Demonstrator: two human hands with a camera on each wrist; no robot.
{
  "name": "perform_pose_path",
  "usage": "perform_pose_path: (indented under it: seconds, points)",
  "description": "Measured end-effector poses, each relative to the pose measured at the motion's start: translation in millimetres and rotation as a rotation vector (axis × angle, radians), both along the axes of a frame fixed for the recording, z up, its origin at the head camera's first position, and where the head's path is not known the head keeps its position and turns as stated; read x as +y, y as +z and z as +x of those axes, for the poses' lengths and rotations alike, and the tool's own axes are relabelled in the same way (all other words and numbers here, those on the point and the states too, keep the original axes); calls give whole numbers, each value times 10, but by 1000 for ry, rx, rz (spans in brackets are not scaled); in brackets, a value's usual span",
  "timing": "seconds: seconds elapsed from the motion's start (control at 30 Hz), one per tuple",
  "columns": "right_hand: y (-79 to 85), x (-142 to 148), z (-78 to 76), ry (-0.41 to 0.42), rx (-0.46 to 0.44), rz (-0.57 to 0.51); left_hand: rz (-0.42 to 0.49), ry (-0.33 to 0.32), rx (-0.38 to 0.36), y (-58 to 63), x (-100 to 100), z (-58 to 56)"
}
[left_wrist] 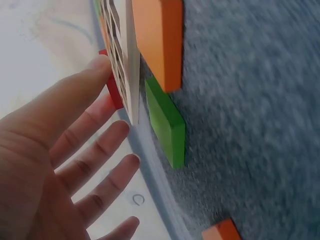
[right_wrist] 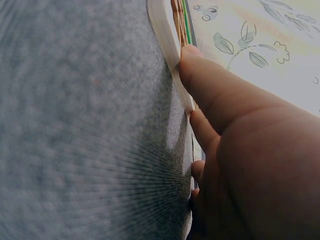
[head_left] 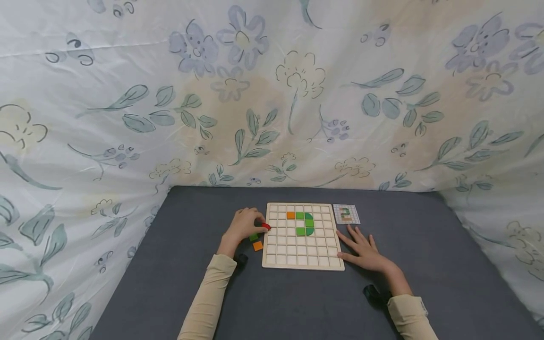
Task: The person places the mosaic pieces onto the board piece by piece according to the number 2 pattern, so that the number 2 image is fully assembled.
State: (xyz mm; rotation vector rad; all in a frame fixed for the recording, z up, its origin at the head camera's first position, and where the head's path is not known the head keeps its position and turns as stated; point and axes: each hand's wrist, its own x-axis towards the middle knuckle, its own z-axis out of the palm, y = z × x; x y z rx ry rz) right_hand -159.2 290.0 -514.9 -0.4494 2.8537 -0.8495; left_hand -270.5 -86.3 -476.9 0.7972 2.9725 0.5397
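Note:
My left hand (head_left: pixel 245 224) pinches a red block (head_left: pixel 266 226) between thumb and forefinger, right at the left edge of a wooden grid board (head_left: pixel 280 260). In the left wrist view the same red block (left_wrist: pixel 114 91) shows past the thumb, while the other fingers are spread. My right hand (head_left: pixel 364 249) lies with its fingers spread, thumb and forefinger at the board's right edge. Several pieces sit in the grid: an orange square (head_left: pixel 291 215), green squares (head_left: pixel 301 231) and green rounded pieces (head_left: pixel 309 231).
A green block (left_wrist: pixel 167 122) and an orange block (head_left: pixel 258 246) lie on the dark grey tabletop (head_left: pixel 170 264) left of the board, by the left hand. At the board's upper right lies a small pattern card (head_left: pixel 346 214). Flowered cloth (head_left: pixel 272 94) hangs behind the table.

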Motion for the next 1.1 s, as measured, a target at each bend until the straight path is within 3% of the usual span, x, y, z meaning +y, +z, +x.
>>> perform_pose_path:
  seconds: [0.37, 0.7, 1.1]
  points:
    - [-4, 7, -4, 1, -4, 3, 37, -20, -42, 24, 146, 43]
    - [-32, 30, -14, 7, 17, -37, 28, -44, -13, 5, 267, 50]
    - [-18, 23, -24, 6, -8, -11, -23, -59, 21, -10, 413, 48]
